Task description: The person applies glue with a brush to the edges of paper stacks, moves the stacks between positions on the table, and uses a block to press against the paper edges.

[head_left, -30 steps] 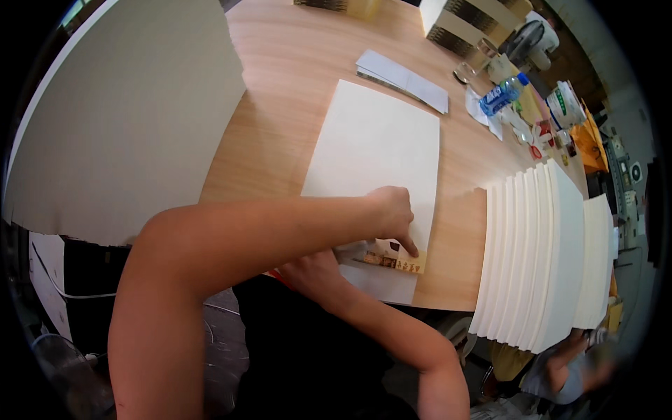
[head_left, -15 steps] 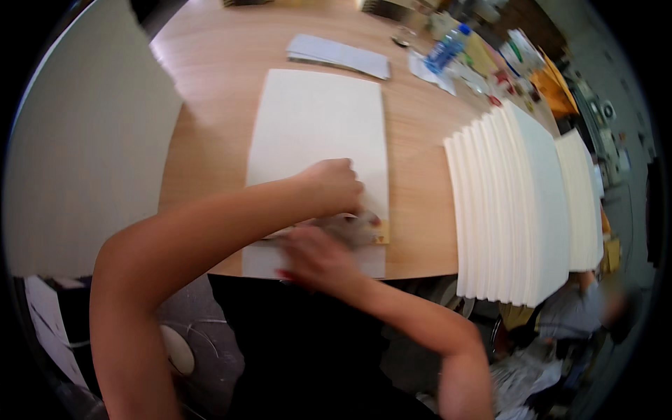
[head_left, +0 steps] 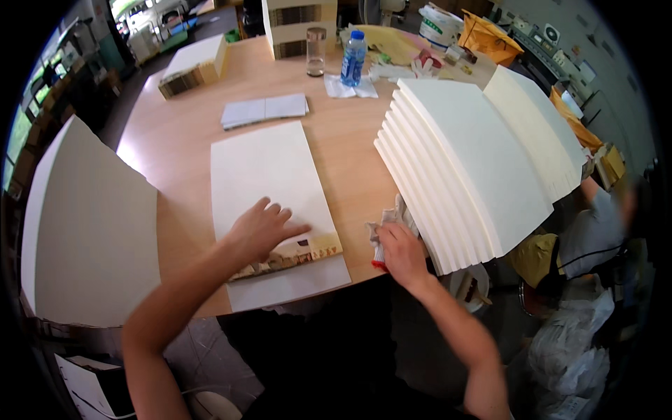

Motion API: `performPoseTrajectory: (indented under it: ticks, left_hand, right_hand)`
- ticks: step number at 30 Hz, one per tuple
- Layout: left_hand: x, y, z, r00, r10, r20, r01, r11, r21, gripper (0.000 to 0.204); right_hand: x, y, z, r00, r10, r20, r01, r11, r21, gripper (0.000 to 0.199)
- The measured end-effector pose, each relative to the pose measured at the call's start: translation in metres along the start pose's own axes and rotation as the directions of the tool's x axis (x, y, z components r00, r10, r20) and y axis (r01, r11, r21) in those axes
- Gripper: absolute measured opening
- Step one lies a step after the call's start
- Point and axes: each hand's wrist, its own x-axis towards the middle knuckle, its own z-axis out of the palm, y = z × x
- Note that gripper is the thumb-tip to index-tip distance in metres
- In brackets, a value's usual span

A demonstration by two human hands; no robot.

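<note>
My left hand [head_left: 260,229], fingers apart, rests over the lower part of a large white sheet or panel [head_left: 269,168] in front of me. Along the panel's near edge runs a printed, coloured strip [head_left: 325,245], partly covered by that hand. A pale grey-white board [head_left: 294,285] sticks out beneath it at the table's front edge. My right hand [head_left: 404,255] is closed on a whitish knitted work glove [head_left: 393,214] with a red-edged cuff, down on the table beside a stack of thick white panels [head_left: 462,161].
A tall pale panel [head_left: 91,224] stands at the left. Beyond the white panel lie folded white sheets [head_left: 266,108], a blue-capped bottle [head_left: 353,59], a glass jar [head_left: 316,54] and another thick block [head_left: 192,64]. A person's sleeve [head_left: 595,224] shows at the right.
My right hand has moved right, from the panel's near edge to beside the stack, with the glove. My left hand has uncurled and spread its fingers. The view has shifted, showing more of the far table.
</note>
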Motion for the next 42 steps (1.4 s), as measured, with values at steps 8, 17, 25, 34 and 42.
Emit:
performPoseTrajectory:
  ticks: [8, 17, 25, 34, 42]
  left_hand:
    - [-0.087, 0.039, 0.064, 0.895, -0.269, -0.356, 0.161, 0.939, -0.304, 0.053]
    - [-0.07, -0.021, -0.018, 0.78, -0.363, -0.51, 0.386, 0.92, -0.065, 0.012]
    - [-0.192, -0.034, -0.19, 0.738, -0.06, -0.672, 0.382, 0.858, 0.342, 0.007]
    - [-0.468, 0.017, -0.156, 0.254, -0.312, -0.915, 0.936, 0.319, 0.151, 0.039]
    - [-0.589, -0.019, -0.022, -0.16, -0.85, -0.502, 0.469, 0.382, -0.796, 0.055]
  right_hand:
    - [0.015, -0.025, 0.002, 0.909, 0.206, -0.363, -0.053, 0.919, 0.39, 0.017]
    - [0.102, -0.037, 0.003, 0.642, 0.548, 0.537, -0.712, 0.165, 0.683, 0.058]
    - [0.141, -0.151, 0.07, 0.775, 0.015, 0.632, -0.253, -0.909, 0.331, 0.04]
    - [0.314, -0.415, -0.061, 0.926, -0.346, 0.152, -0.316, -0.488, 0.813, 0.027]
    - [0.353, -0.511, -0.021, 0.828, -0.445, 0.342, -0.369, 0.028, 0.929, 0.026]
